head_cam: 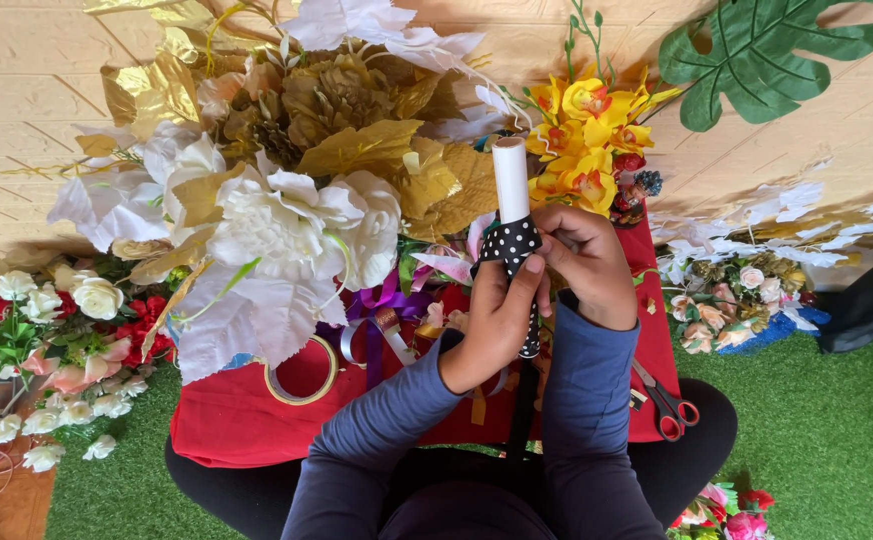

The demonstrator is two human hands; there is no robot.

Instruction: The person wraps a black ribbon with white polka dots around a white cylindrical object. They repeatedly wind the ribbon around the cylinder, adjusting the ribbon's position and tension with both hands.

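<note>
Scissors (669, 405) beside hands (white bouquet (267, 230) left).

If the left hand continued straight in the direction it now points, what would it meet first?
The left hand points up and away along the white tube wrapped in black polka-dot ribbon. Beyond the tube's top, it would probably meet the gold artificial leaves of the white-and-gold bouquet first, though depth is unclear.

Bright, even daylight with soft shadows, sharp focus throughout, and slight wide-angle bending at the edges.
</note>
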